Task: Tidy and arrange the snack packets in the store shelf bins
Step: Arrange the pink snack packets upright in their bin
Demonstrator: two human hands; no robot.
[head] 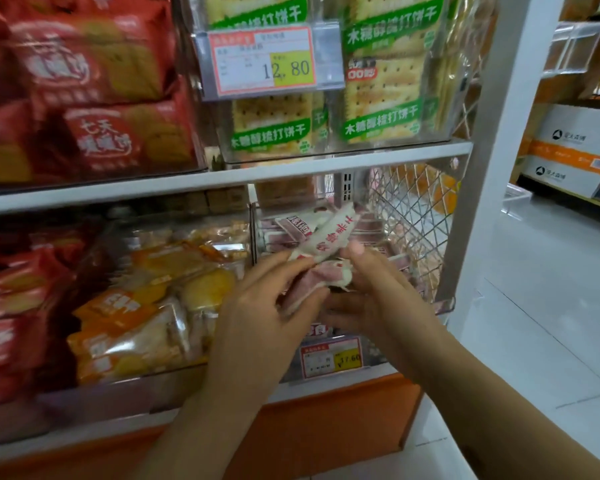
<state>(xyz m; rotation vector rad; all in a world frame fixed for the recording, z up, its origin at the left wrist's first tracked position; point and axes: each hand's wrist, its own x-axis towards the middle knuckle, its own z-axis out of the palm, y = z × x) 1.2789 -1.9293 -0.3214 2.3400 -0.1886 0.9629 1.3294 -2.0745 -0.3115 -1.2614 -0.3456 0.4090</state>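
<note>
I have both hands, left hand (274, 306) and right hand (378, 292), clamped on white-and-pink packets (321, 252) angled up-right over the bin (409, 216) directly ahead.

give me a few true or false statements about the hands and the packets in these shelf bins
1. Both hands hold white and pink snack packets over the lower right clear bin. True; the left hand and the right hand both have a grip on them.
2. The yellow price tag on the upper bin reads 37.60. False; it reads 12.80.
3. The green-labelled cracker packs sit on the upper shelf. True.
4. The orange cake packets lie right of the hands. False; they lie to the left.
</note>
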